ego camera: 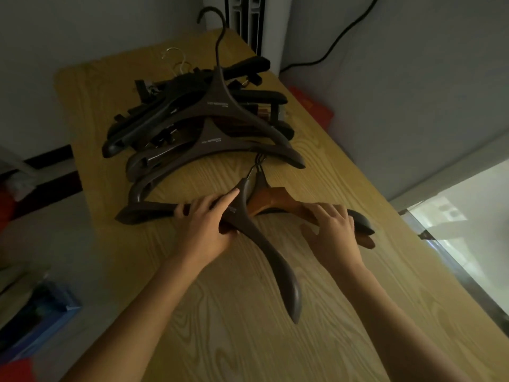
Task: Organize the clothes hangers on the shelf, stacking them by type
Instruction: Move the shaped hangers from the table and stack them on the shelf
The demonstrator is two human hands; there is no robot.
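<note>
A dark brown wide-shouldered hanger (271,261) lies across the wooden shelf top (248,326), one arm pointing toward me. My left hand (205,224) grips it at its neck, forefinger stretched along the top. Under it lies an orange-brown wooden hanger (278,201). My right hand (332,230) rests on that hanger's right arm with fingers curled over it. A further dark hanger arm (148,212) sticks out to the left. Behind them sits a jumbled pile of dark brown and black hangers (209,114), some with clips.
Two silver hooks (176,57) poke out at the back of the pile. A white column (259,23) and a black cable (344,31) stand behind the shelf. A red thing (311,106) lies past the right edge, a blue box (41,318) lower left.
</note>
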